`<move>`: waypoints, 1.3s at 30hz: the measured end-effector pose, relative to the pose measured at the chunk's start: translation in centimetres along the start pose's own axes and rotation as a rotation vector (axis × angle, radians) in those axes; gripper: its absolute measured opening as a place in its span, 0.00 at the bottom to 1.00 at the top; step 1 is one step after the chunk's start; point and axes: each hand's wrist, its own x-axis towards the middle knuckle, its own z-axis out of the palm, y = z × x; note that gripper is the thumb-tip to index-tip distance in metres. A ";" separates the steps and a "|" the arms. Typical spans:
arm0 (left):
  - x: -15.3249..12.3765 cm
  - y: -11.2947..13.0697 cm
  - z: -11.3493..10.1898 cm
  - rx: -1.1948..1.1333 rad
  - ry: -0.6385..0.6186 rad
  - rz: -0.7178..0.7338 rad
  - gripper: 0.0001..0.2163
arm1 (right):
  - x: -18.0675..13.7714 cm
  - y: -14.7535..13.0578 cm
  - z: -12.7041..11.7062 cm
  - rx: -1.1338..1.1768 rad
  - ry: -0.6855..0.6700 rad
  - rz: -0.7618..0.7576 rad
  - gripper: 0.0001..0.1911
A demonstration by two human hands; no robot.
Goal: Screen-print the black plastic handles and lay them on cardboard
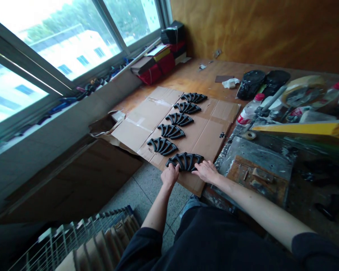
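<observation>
A black, curved part with several ribs [186, 161] lies at the near edge of the flattened cardboard [164, 98]. My left hand [170, 175] has its fingers closed on the left end of this part. At the opposite end, the fingers of my right hand [205, 171] grip its right corner. Farther back, several similar black ribbed parts [171, 131] lie in a slanting row across the cardboard. They are fan-shaped and set apart from one another.
On the right stand a red-capped bottle [249, 110], black tubs [251, 83], a tape roll [249, 135] and a stained work board [257, 177]. Red and black boxes [158, 66] sit by the window. A wire rack [73, 241] is at lower left.
</observation>
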 end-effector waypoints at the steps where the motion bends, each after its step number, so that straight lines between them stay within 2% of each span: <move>1: -0.9 0.3 0.6 0.010 0.102 0.069 0.23 | 0.0 0.1 0.0 0.004 -0.015 0.001 0.24; 3: -2.4 1.2 2.1 0.034 0.280 0.243 0.22 | 0.2 0.2 -0.1 0.014 -0.033 0.000 0.27; 4: -2.9 1.7 3.0 0.049 0.318 0.316 0.22 | 0.2 0.3 -0.1 0.023 -0.036 -0.003 0.29; 6: -3.2 2.9 4.6 0.085 0.305 0.362 0.25 | 0.3 0.6 -0.3 0.038 -0.039 -0.012 0.31; 10: -2.1 4.4 6.1 0.129 0.250 0.300 0.27 | 0.5 1.0 -0.4 0.071 -0.056 -0.039 0.32; 14: -2.1 4.4 5.0 0.128 0.216 0.274 0.24 | 0.2 1.3 -1.1 0.149 -0.063 -0.032 0.33; 18: -2.3 4.3 2.4 0.136 0.275 0.255 0.24 | 0.2 2.5 -2.1 0.256 -0.061 0.008 0.36; 22: 0.8 6.4 -1.0 0.142 0.328 0.289 0.24 | 1.7 4.3 -2.4 0.272 -0.062 0.100 0.33; 26: 7.2 12.2 -4.3 0.148 0.337 0.437 0.24 | 3.7 4.9 -1.2 0.229 -0.095 0.183 0.21; 30: 14.4 20.8 -6.3 0.149 0.325 0.618 0.22 | 4.3 4.4 -0.4 0.333 -0.199 0.286 0.28; 32: 17.8 25.5 -6.4 0.150 0.293 0.689 0.21 | 4.2 4.3 -0.2 0.397 -0.201 0.318 0.31; 35: 22.1 32.0 -5.4 0.166 0.183 0.743 0.20 | 4.6 4.7 0.9 0.450 -0.158 0.323 0.35; 36: 23.4 33.8 -4.9 0.173 0.143 0.749 0.20 | 4.9 4.9 1.6 0.452 -0.158 0.317 0.34; 39: 26.6 38.1 -3.3 0.180 0.071 0.749 0.21 | 6.0 5.9 4.9 0.425 -0.184 0.350 0.20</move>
